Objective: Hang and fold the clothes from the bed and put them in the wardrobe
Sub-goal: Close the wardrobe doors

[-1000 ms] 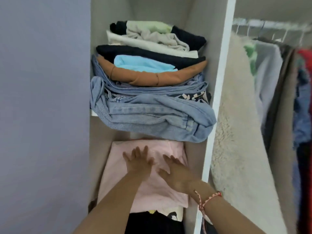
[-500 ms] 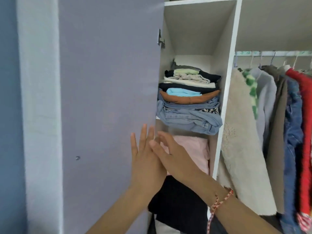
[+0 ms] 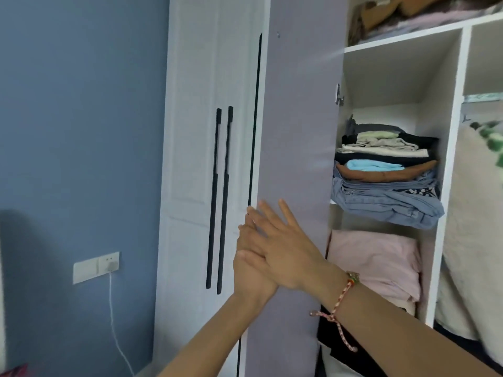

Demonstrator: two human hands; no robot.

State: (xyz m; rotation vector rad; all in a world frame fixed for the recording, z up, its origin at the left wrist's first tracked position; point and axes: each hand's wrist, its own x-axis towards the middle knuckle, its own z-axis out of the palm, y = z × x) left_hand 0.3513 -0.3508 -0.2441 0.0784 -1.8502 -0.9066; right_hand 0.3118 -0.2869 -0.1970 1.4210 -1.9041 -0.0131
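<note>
The wardrobe's lilac door (image 3: 296, 137) stands open, edge toward me. My left hand (image 3: 249, 270) and my right hand (image 3: 285, 248) are both raised in front of its lower part, fingers spread, the right one crossing over the left. Neither holds anything; whether they touch the door I cannot tell. Inside, a folded pink garment (image 3: 375, 262) lies on the lower shelf. Above it sits a stack of folded clothes (image 3: 386, 175), with jeans at the bottom and dark and pale tops higher up.
Closed white wardrobe doors (image 3: 196, 159) with long black handles (image 3: 226, 197) stand to the left. A wall socket (image 3: 95, 266) with a white cable sits on the blue wall. Hanging garments, one cream and fluffy (image 3: 473, 240), fill the right compartment. Dark clothes (image 3: 340, 341) lie below the pink one.
Both hands have left the pink garment on the shelf and pulled back, moving left in front of the door. My view has swung left and drawn back from the shelves.
</note>
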